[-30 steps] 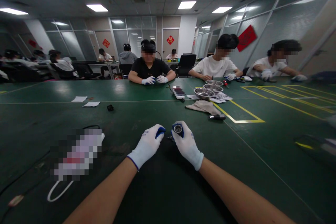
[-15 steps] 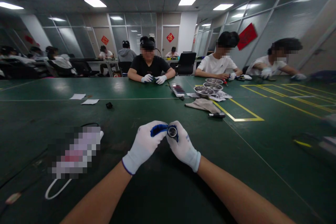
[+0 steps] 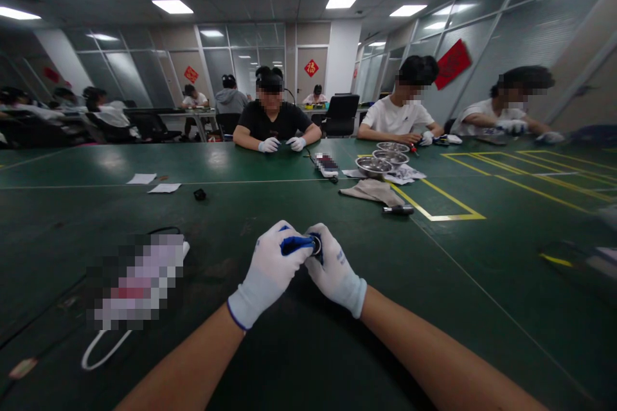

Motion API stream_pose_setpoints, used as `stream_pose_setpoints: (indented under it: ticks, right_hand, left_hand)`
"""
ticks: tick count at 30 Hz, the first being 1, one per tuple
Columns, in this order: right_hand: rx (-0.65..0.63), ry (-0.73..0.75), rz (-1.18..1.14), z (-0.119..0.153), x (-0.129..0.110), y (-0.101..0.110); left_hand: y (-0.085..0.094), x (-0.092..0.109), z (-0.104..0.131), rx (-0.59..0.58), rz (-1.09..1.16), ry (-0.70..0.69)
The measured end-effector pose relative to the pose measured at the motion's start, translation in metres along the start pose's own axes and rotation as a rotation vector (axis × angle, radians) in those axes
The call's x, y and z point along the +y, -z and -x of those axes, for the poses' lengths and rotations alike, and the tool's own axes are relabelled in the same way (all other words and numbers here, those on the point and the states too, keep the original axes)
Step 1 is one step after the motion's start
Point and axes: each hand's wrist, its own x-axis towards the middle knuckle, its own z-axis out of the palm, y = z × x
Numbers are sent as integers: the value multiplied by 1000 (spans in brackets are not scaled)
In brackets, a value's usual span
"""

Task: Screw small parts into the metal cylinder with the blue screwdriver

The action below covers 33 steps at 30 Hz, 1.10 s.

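At six o'clock, as told from the middle of the view, a small tube [image 3: 318, 245] with a pale ring at its end is gripped by the curled fingers of the right hand [image 3: 340, 273], above the green table [image 3: 409, 308]. The fingertips of the left hand [image 3: 265, 263] are pressed close together at the tube's open end. Work at the tube's mouth looks to be under way; for any fine touch there, a firm right hold and careful left fingertips seem to be needed. Whether a tiny piece is pinched by the left hand cannot be told. Most of the tube is hidden by the gloves, and its inside cannot be made out.

At eight o'clock, a long thing with a white loop [image 3: 139, 282] is badly blurred by big squares. Between three and four o'clock, a dark cylinder [image 3: 398, 210] can be seen lying near a crumpled cloth [image 3: 371, 192]. At nine o'clock, a small black piece [image 3: 199, 194] is seen near a white paper [image 3: 164, 188]. Past the cloth, near three o'clock, metal bowls [image 3: 373, 166] are grouped; what is in them is too small to tell.
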Motion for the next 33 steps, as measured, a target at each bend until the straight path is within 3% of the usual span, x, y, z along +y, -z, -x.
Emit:
stream_pose_setpoints:
  ticks: [10,16,22,27,33]
  right_hand:
    - [-14,-26,28,2,-1,-3]
    - [-21,-88,100,4,2,-7]
    - [-85,-160,160,8,3,-11]
    - [-64,-130,197,8,3,-11]
    - [3,-75,281,8,6,-12]
  left_hand:
    - [-4,3,3,7,-34,7]
    - [-8,2,3,35,-42,106]
    - [-1,6,0,-37,-143,199]
    - [0,7,0,-56,-126,249]
    - [-7,7,0,9,-30,355]
